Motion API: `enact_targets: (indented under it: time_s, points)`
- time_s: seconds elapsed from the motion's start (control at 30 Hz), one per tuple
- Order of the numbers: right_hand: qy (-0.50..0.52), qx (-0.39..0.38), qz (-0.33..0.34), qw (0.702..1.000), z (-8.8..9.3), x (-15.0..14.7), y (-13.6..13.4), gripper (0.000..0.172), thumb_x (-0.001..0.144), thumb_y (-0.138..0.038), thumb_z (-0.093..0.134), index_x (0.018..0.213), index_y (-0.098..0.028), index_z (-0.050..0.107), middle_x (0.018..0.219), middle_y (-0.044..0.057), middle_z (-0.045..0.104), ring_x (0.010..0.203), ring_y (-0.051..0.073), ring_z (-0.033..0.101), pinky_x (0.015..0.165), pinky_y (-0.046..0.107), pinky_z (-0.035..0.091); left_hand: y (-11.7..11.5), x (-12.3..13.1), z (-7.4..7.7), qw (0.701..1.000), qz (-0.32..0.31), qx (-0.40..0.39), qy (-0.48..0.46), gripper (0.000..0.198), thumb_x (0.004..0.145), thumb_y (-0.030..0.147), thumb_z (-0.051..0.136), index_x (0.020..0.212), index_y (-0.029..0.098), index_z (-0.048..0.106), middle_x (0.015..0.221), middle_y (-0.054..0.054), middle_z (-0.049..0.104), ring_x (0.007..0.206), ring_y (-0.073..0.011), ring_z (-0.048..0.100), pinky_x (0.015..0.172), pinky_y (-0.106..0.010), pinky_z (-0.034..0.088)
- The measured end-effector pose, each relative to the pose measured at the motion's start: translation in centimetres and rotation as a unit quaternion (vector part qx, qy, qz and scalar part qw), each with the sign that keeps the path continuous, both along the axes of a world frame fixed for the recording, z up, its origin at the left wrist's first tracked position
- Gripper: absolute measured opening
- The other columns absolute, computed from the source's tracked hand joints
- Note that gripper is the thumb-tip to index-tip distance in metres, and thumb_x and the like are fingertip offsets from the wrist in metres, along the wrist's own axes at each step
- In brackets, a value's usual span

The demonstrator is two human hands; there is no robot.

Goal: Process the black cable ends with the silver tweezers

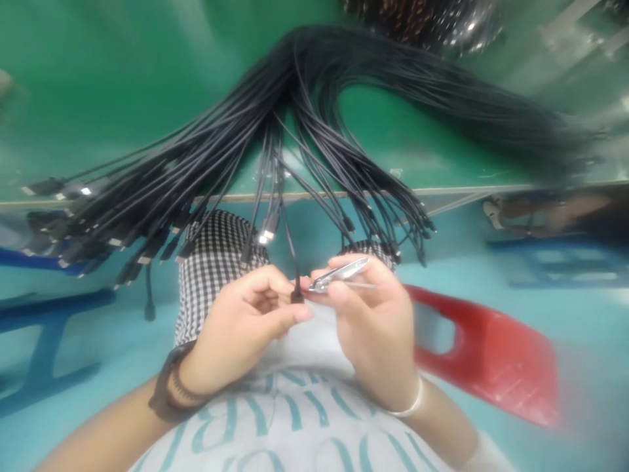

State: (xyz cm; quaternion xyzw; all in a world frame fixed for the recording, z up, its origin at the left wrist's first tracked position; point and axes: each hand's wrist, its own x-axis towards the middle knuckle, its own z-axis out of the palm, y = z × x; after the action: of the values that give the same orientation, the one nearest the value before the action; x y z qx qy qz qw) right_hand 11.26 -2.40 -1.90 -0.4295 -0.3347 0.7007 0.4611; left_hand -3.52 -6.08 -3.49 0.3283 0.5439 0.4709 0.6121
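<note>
Between the thumb and fingers of my left hand [250, 321] is the black connector [297, 296] at the end of one cable. My right hand [376, 321] is closed around a silver nail clipper [339, 274], its jaws pointing left towards that connector. Whether the jaws touch the connector I cannot tell. The held cable runs up to a large bundle of black cables [275, 98] draped over the table. Many cable ends with black plugs [122, 242] hang over the table edge on the left, and another group of cable ends [393, 210] hangs on the right.
The green table [122, 78] lies in front of me, its edge just beyond my knees. A red plastic stool [496, 354] stands at my right, a blue stool [44, 334] at my left. Another blue stool [565, 262] is farther right. Shiny bagged items [442, 26] lie at the back, blurred.
</note>
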Motion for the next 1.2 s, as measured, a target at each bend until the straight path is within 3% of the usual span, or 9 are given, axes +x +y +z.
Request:
enact_targets:
  time_s: [0.17, 0.57, 0.8, 0.93, 1.03, 1.13, 1.2]
  points:
    - [0.002, 0.017, 0.004, 1.0, -0.1, -0.2, -0.2, 0.023, 0.076, -0.015, 0.081, 0.093, -0.027, 0.07, 0.086, -0.002, 0.079, 0.081, 0.017, 0.077, 0.069, 0.025, 0.066, -0.1, 0.4, 0.2, 0.987, 0.027, 0.079, 0.138, 0.023, 0.075, 0.015, 0.077, 0.066, 0.02, 0.056, 0.059, 0.008, 0.054, 0.047, -0.0051, 0.049, 0.044, -0.016, 0.039]
    - [-0.065, 0.062, 0.009, 0.996, 0.4, -0.2, -0.3, 0.023, 0.077, -0.01, 0.077, 0.091, -0.027, 0.07, 0.085, -0.004, 0.079, 0.078, 0.016, 0.077, 0.068, 0.024, 0.066, -0.5, 0.7, 0.0, 0.981, 0.024, 0.072, 0.18, 0.025, 0.081, 0.021, 0.073, 0.067, 0.021, 0.052, 0.061, 0.008, 0.049, 0.053, -0.0069, 0.045, 0.048, -0.018, 0.038]
    - [-0.038, 0.013, -0.021, 0.999, -0.3, -0.4, 0.1, 0.018, 0.075, -0.019, 0.081, 0.087, -0.025, 0.069, 0.08, -0.001, 0.077, 0.075, 0.018, 0.077, 0.068, 0.029, 0.066, -0.4, 0.7, 0.2, 0.982, 0.02, 0.066, 0.176, 0.026, 0.079, 0.018, 0.073, 0.065, 0.021, 0.051, 0.058, 0.008, 0.049, 0.047, -0.0063, 0.043, 0.045, -0.019, 0.037]
    - [0.038, 0.007, 0.053, 0.998, -0.7, 0.3, 0.8, 0.02, 0.074, -0.027, 0.082, 0.09, -0.026, 0.07, 0.083, -0.001, 0.077, 0.078, 0.018, 0.075, 0.072, 0.031, 0.064, -0.1, 0.9, 0.3, 0.989, -0.002, 0.038, 0.142, 0.025, 0.079, 0.024, 0.074, 0.065, 0.02, 0.053, 0.059, 0.007, 0.051, 0.047, -0.0066, 0.045, 0.044, -0.019, 0.037]
    - [-0.006, 0.028, 0.126, 0.992, -0.3, 0.9, 1.5, 0.023, 0.071, -0.027, 0.085, 0.089, -0.025, 0.072, 0.085, 0.0, 0.075, 0.081, 0.019, 0.073, 0.076, 0.033, 0.063, 0.4, 1.0, 0.0, 0.995, -0.035, -0.016, 0.087, 0.025, 0.078, 0.032, 0.075, 0.067, 0.02, 0.056, 0.057, 0.006, 0.054, 0.047, -0.0083, 0.048, 0.045, -0.019, 0.038]
    - [-0.059, 0.051, 0.152, 0.985, 0.1, 1.2, 1.9, 0.024, 0.069, -0.023, 0.085, 0.089, -0.025, 0.072, 0.085, 0.0, 0.074, 0.082, 0.017, 0.071, 0.08, 0.033, 0.06, 0.6, 0.0, -0.7, 0.991, -0.115, -0.056, 0.043, 0.026, 0.076, 0.038, 0.075, 0.07, 0.019, 0.059, 0.059, 0.003, 0.061, 0.051, -0.0113, 0.054, 0.05, -0.022, 0.044]
    - [-0.081, 0.061, 0.155, 0.983, 0.3, 1.3, 2.1, 0.023, 0.071, -0.023, 0.084, 0.09, -0.025, 0.072, 0.086, 0.0, 0.074, 0.083, 0.017, 0.071, 0.083, 0.033, 0.059, 0.2, -1.7, -1.0, 0.987, -0.131, -0.04, 0.079, 0.025, 0.077, 0.039, 0.073, 0.068, 0.019, 0.061, 0.06, 0.002, 0.064, 0.051, -0.0125, 0.055, 0.05, -0.023, 0.045]
